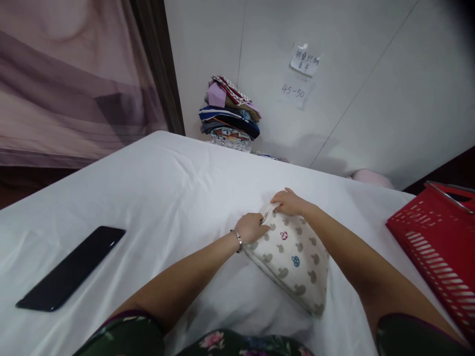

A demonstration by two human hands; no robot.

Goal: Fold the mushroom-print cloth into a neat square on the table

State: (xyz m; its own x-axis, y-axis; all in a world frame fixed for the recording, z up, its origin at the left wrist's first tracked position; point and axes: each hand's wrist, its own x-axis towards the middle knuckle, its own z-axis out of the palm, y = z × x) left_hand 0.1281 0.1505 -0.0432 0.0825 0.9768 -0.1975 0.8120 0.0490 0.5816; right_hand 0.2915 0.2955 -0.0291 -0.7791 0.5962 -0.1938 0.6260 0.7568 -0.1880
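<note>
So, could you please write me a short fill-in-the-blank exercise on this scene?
1. Two motifs on the patterned cloth stand out from the greyish ones: a red motif and a ____ one.
2. A metal bracelet circles the person's ____ wrist.
3. The perforated basket at the picture's right edge is coloured ____.
4. The lower note on the wall reads ____.

Missing words: blue; left; red; 45-50.

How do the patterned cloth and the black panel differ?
The patterned cloth is pale with printed motifs; the black panel is plain.
The left hand and right hand grip the cloth's far end; no hand touches the panel.
The cloth looks layered; the panel looks flat.
Both lie on the white sheet.
</note>
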